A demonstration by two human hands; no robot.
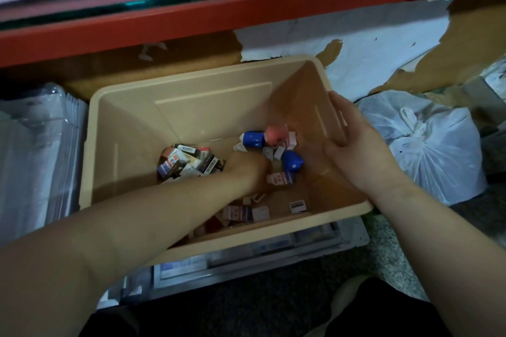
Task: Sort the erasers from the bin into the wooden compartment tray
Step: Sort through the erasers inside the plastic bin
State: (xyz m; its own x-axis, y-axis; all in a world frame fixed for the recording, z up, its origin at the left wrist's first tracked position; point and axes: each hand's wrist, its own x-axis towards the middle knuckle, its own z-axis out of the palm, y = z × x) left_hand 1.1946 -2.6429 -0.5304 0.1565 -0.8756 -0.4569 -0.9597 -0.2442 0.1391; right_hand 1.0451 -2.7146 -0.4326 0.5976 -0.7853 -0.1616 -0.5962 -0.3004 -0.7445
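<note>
left hand (250,169): we reach down into the bin (175,107), grip hidden, cannot tell | right hand (356,142): we clasp the bin's right rim | erasers (189,163): scattered on bin floor

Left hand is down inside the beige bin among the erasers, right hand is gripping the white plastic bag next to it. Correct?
Not quite. In the head view the right hand grips the right rim of the beige bin, not the white plastic bag, which lies untouched beside it. The rest holds: the left hand is down inside the bin among the erasers.
</note>
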